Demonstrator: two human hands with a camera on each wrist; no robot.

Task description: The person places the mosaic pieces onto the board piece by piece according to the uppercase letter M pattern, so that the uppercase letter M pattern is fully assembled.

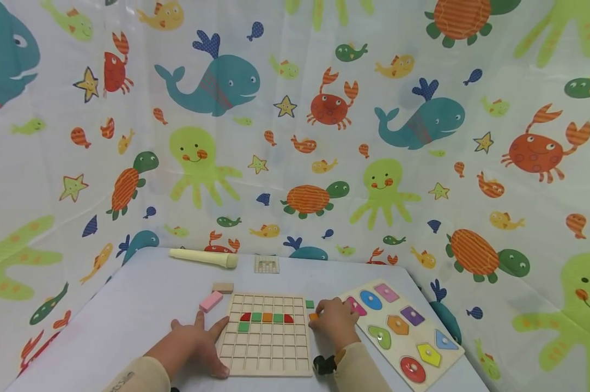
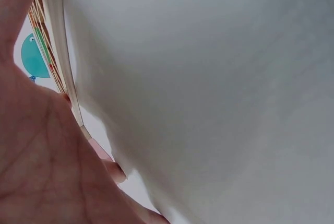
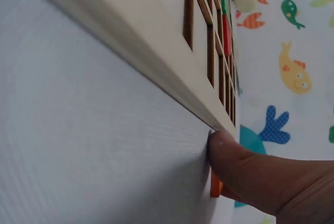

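A wooden grid board [image 1: 270,359] lies on the table with red, green and orange tiles in some of its squares. Spread along its left side is my left hand [image 1: 199,340], thumb at the near corner and a finger at the left edge. Just past the right edge, my right hand [image 1: 338,320] pinches an orange tile [image 1: 313,316]. In the right wrist view, that orange tile [image 3: 215,185] shows beside the thumb, close to the board's side. Behind it, a loose green tile [image 1: 310,304] lies on the table.
A shape puzzle board [image 1: 393,362] with colored knobbed pieces lies at right. Pink [image 1: 211,301] and tan wooden blocks [image 1: 223,288] sit by the grid's far left corner. Farther back are a cream-colored rod [image 1: 201,257] and a small patterned panel [image 1: 267,264], before a sea-animal curtain [image 1: 285,43].
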